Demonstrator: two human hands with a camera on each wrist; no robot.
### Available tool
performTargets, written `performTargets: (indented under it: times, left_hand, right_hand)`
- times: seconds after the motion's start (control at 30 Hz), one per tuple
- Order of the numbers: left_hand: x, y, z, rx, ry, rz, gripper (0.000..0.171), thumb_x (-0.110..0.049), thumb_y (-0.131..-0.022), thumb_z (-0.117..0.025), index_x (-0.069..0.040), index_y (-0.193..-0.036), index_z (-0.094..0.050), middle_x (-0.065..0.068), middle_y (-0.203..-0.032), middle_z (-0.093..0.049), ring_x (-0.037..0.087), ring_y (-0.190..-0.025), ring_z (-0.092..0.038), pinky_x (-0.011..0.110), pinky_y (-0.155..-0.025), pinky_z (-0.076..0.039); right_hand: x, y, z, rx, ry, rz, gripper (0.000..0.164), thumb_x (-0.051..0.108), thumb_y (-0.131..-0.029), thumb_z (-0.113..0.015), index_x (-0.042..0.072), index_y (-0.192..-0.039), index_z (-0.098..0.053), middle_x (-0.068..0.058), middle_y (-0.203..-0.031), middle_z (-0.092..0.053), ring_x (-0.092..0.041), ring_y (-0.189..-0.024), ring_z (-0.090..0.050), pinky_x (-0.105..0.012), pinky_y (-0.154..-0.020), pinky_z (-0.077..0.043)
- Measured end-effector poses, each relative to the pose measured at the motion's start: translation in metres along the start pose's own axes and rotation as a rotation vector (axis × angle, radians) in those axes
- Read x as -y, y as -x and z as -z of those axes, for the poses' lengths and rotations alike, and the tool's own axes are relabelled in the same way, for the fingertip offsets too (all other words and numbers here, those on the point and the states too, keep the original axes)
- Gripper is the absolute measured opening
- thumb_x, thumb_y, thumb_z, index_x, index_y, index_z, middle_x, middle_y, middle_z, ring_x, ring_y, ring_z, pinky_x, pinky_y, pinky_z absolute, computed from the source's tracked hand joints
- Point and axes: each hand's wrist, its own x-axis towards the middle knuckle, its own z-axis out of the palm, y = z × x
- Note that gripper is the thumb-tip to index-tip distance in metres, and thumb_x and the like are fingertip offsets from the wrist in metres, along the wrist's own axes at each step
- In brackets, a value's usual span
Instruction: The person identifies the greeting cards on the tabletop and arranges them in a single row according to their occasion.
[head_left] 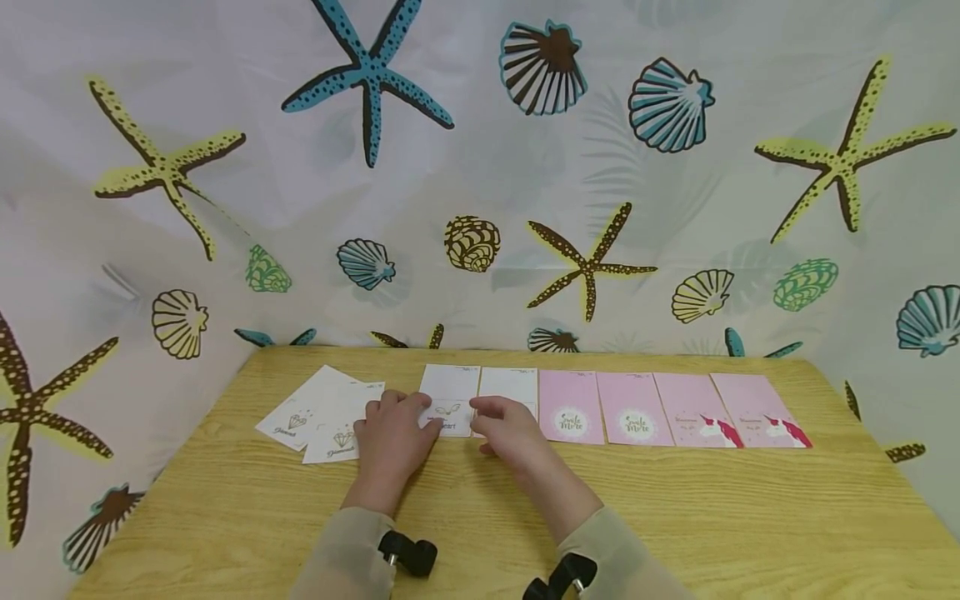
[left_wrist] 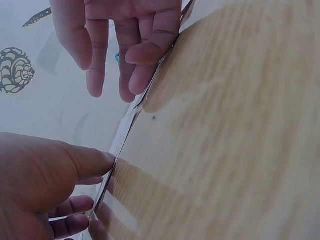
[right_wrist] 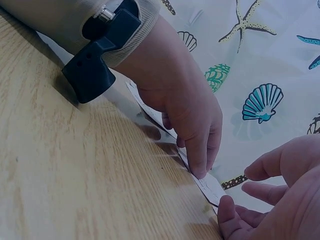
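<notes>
A white card with a small winged drawing and "heart" lettering [head_left: 447,417] lies flat on the table, and my left hand [head_left: 396,433] rests at its left side. In the left wrist view, the left thumb [left_wrist: 95,161] presses at the card's edge. My right hand [head_left: 510,429] is over a second white card [head_left: 508,382], its lower part hidden by that hand. The right fingers are loosely bent, with nothing between them, and the fingertips are right at the seam between the two cards. In the right wrist view, the right hand [right_wrist: 287,187] faces the left hand.
Two white diamond cards [head_left: 288,417] overlap at an angle on the left. Rightward in the row lie two pink "smile more" cards [head_left: 572,392] and two pink unicorn cards [head_left: 686,400]. A shell-and-starfish cloth [head_left: 480,175] hangs behind the wooden table [head_left: 675,517].
</notes>
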Motion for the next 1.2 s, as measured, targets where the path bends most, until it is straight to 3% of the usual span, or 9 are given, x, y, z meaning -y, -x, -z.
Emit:
performTargets:
  times: [0.73,0.97,1.2]
  left_hand:
    - [0.0,-0.002,-0.001,-0.022,0.029,0.01,0.04,-0.032,-0.106,-0.075,-0.009,-0.139,-0.075,0.026,-0.143,-0.061,0.051,-0.132,-0.052,0.073,-0.105,-0.039]
    - [0.003,0.001,0.011,-0.043,0.046,0.02,0.042,-0.032,-0.107,-0.073,-0.008,-0.142,-0.073,0.028,-0.146,-0.06,0.054,-0.134,-0.051,0.074,-0.104,-0.039]
    - [0.021,0.004,0.03,-0.074,0.084,0.053,0.044,-0.03,-0.109,-0.07,-0.007,-0.147,-0.068,0.031,-0.148,-0.057,0.058,-0.135,-0.048,0.076,-0.103,-0.038]
  right_hand:
    - [-0.001,0.002,-0.001,0.011,-0.002,0.004,0.043,0.008,-0.104,-0.066,-0.003,-0.145,-0.067,-0.021,-0.149,-0.064,-0.028,-0.122,-0.066,-0.042,-0.093,-0.06]
    - [0.001,0.003,-0.002,0.008,-0.002,0.0,0.043,0.009,-0.104,-0.068,-0.002,-0.146,-0.067,-0.02,-0.148,-0.064,-0.029,-0.123,-0.066,-0.043,-0.094,-0.06]
    - [0.006,0.006,-0.006,0.005,-0.008,0.006,0.046,0.009,-0.104,-0.068,0.001,-0.149,-0.065,-0.019,-0.15,-0.063,-0.028,-0.122,-0.065,-0.044,-0.093,-0.06]
